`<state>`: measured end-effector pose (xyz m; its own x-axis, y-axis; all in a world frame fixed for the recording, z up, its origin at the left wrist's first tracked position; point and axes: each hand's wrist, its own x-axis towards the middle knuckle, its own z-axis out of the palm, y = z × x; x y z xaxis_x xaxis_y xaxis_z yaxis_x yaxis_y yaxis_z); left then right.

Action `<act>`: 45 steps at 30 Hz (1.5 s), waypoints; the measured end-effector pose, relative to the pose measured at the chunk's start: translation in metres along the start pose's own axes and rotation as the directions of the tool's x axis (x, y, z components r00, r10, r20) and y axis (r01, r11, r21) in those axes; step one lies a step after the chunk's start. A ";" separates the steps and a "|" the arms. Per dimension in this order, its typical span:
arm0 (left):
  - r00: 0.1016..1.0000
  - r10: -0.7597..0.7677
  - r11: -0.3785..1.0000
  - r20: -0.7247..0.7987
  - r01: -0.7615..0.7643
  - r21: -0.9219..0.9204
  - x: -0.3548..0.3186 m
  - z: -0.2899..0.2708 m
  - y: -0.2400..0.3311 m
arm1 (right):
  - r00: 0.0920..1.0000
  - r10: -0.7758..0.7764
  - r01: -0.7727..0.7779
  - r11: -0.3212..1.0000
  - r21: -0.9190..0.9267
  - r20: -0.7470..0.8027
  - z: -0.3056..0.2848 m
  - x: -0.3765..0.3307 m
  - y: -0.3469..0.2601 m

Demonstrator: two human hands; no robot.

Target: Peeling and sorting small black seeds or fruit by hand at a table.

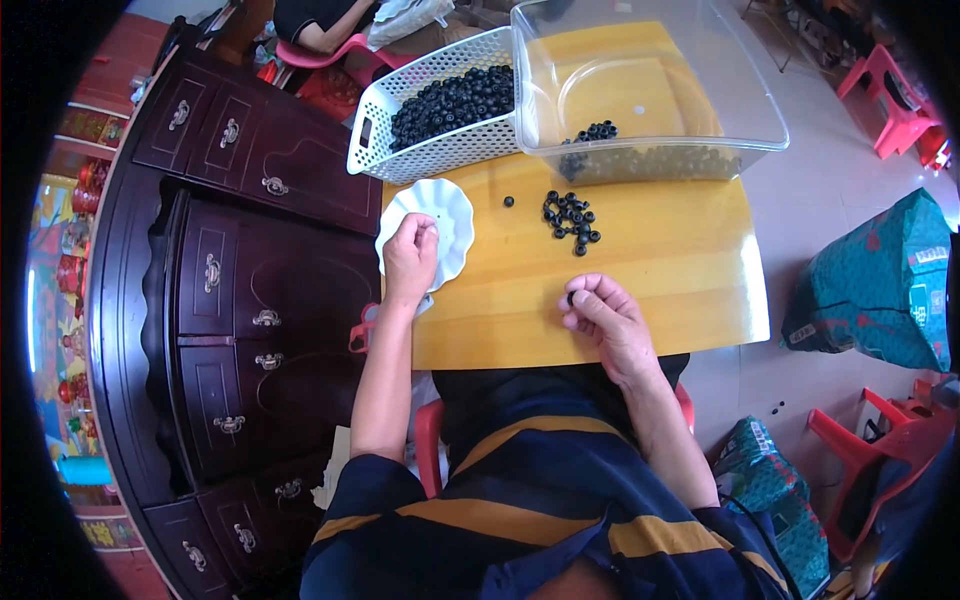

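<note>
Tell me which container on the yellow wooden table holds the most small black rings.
The white perforated plastic basket: heaped with black rings. The clear plastic bin holds only a few, and the white scalloped dish shows none.

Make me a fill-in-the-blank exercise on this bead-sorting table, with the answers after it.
1. The left hand rests on a small white ____.
2. The right hand pinches one small ____ bead.
3. The white perforated basket is full of black ____.
4. The clear plastic bin stands to the ____ of the basket.

Answers: dish; black; beads; right
</note>
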<state>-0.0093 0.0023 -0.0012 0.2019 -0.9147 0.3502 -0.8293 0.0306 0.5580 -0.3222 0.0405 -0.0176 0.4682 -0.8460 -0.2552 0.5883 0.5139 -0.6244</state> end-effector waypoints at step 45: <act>0.904 0.157 0.872 0.397 0.062 -0.485 -0.066 0.006 0.147 | 0.964 -0.230 0.264 0.857 -0.443 0.130 -0.005 0.000 0.008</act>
<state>-0.1476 0.0647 0.0533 -0.1548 -0.9823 0.1054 -0.4580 0.1659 0.8734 -0.3213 0.0440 -0.0261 0.4023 -0.9155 -0.0064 0.3357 0.1540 -0.9293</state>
